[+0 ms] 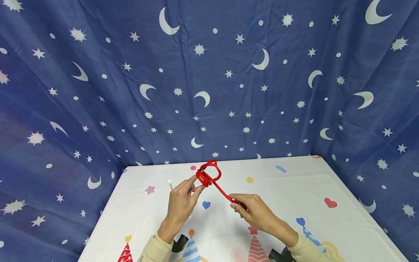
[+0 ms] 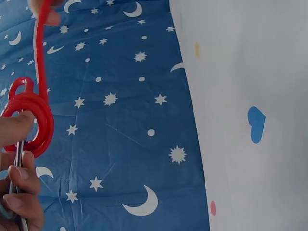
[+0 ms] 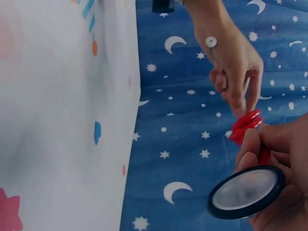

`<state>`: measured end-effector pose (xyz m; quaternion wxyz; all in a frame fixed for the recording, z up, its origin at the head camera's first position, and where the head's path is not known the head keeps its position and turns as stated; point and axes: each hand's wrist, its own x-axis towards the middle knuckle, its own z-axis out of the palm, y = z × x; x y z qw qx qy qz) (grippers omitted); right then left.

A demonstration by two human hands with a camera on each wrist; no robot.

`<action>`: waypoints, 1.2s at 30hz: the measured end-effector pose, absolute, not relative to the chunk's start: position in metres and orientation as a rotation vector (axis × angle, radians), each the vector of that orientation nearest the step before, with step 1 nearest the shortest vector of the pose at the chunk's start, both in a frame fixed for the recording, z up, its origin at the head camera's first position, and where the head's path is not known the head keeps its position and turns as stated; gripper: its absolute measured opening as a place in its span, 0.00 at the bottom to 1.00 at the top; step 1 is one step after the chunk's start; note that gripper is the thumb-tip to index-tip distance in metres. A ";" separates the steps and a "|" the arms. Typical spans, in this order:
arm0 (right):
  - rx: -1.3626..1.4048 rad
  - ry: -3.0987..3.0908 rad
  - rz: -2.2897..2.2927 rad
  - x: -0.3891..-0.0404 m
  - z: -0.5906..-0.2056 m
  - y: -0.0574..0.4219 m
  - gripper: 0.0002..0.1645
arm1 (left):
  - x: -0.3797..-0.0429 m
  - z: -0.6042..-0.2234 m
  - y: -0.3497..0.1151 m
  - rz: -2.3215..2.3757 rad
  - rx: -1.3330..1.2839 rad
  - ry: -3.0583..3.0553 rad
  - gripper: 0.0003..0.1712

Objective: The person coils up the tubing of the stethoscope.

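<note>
A stethoscope with red tubing (image 1: 204,178) is held up above the table between both hands. Its tubing is wound into a coil with a loop standing out at the top. My left hand (image 1: 180,202) grips the coil and the metal ear tubes (image 2: 19,156); a white ear tip (image 3: 211,42) sticks out behind that hand. My right hand (image 1: 256,211) pinches the tubing's free end close to the chest piece (image 3: 245,191), which has a pale round face and a dark rim. Between the hands the tubing runs straight. In the head view the right fingers mostly hide the chest piece.
A white table (image 1: 288,182) printed with hearts, stars and party hats lies below the hands. Behind it and along its sides hangs a blue curtain (image 1: 229,94) with moons and stars. Dark straps with devices (image 1: 180,243) sit at both wrists.
</note>
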<state>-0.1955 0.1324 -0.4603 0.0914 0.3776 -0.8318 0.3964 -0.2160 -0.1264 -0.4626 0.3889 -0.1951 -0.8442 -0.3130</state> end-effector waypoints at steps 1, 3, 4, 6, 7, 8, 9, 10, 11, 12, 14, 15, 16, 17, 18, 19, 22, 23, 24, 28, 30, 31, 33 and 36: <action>1.129 -2.467 1.176 -0.195 -0.459 0.132 0.13 | -0.216 -0.463 -0.126 -0.766 -0.485 -2.154 0.24; 1.139 -2.467 1.179 -0.194 -0.457 0.132 0.12 | -0.216 -0.464 -0.125 -0.726 -0.473 -2.168 0.24; 1.142 -2.470 1.181 -0.193 -0.456 0.131 0.12 | -0.216 -0.465 -0.124 -0.713 -0.472 -2.174 0.24; 1.142 -2.486 1.185 -0.192 -0.454 0.131 0.13 | -0.216 -0.465 -0.123 -0.698 -0.477 -2.183 0.24; 1.142 -2.497 1.186 -0.191 -0.454 0.131 0.13 | -0.216 -0.465 -0.123 -0.695 -0.481 -2.186 0.24; 1.139 -2.506 1.187 -0.191 -0.453 0.131 0.14 | -0.216 -0.464 -0.123 -0.693 -0.486 -2.188 0.24; 1.137 -2.514 1.185 -0.190 -0.452 0.131 0.15 | -0.216 -0.465 -0.122 -0.691 -0.490 -2.188 0.24; 1.139 -2.517 1.185 -0.189 -0.451 0.132 0.15 | -0.216 -0.465 -0.122 -0.690 -0.494 -2.186 0.24; 1.141 -2.518 1.186 -0.189 -0.451 0.132 0.16 | -0.216 -0.465 -0.122 -0.688 -0.495 -2.187 0.24; 1.143 -2.513 1.185 -0.188 -0.450 0.132 0.17 | -0.216 -0.465 -0.122 -0.681 -0.497 -2.188 0.24; 1.143 -2.513 1.193 -0.187 -0.448 0.133 0.18 | -0.216 -0.465 -0.122 -0.672 -0.503 -2.192 0.24; 1.142 -2.516 1.211 -0.186 -0.447 0.133 0.18 | -0.216 -0.466 -0.122 -0.665 -0.506 -2.195 0.24; 1.142 -2.521 1.235 -0.186 -0.446 0.133 0.18 | -0.216 -0.466 -0.122 -0.659 -0.512 -2.199 0.24; 1.140 -2.527 1.260 -0.185 -0.445 0.133 0.17 | -0.215 -0.467 -0.122 -0.651 -0.519 -2.205 0.24; 1.138 -2.536 1.287 -0.184 -0.443 0.133 0.17 | -0.215 -0.467 -0.122 -0.642 -0.528 -2.207 0.25; 1.137 -2.546 1.315 -0.184 -0.442 0.133 0.16 | -0.215 -0.469 -0.121 -0.636 -0.537 -2.211 0.25; 1.153 -2.550 1.379 -0.184 -0.440 0.133 0.13 | -0.214 -0.471 -0.120 -0.618 -0.563 -2.224 0.26; 1.158 -2.551 1.391 -0.184 -0.440 0.133 0.12 | -0.214 -0.472 -0.120 -0.615 -0.571 -2.226 0.26; 1.162 -2.553 1.401 -0.184 -0.439 0.133 0.12 | -0.213 -0.472 -0.120 -0.611 -0.578 -2.230 0.26; 1.165 -2.566 1.425 -0.184 -0.436 0.132 0.12 | -0.213 -0.473 -0.118 -0.608 -0.606 -2.243 0.25; 1.168 -2.574 1.425 -0.184 -0.434 0.132 0.13 | -0.213 -0.474 -0.117 -0.605 -0.622 -2.256 0.25; 1.178 -2.573 1.425 -0.184 -0.432 0.132 0.13 | -0.212 -0.473 -0.117 -0.600 -0.636 -2.264 0.25; 1.208 -2.561 1.431 -0.184 -0.429 0.133 0.13 | -0.212 -0.473 -0.117 -0.595 -0.683 -2.282 0.24; 1.270 -2.513 1.468 -0.184 -0.423 0.135 0.12 | -0.211 -0.473 -0.116 -0.589 -0.772 -2.304 0.23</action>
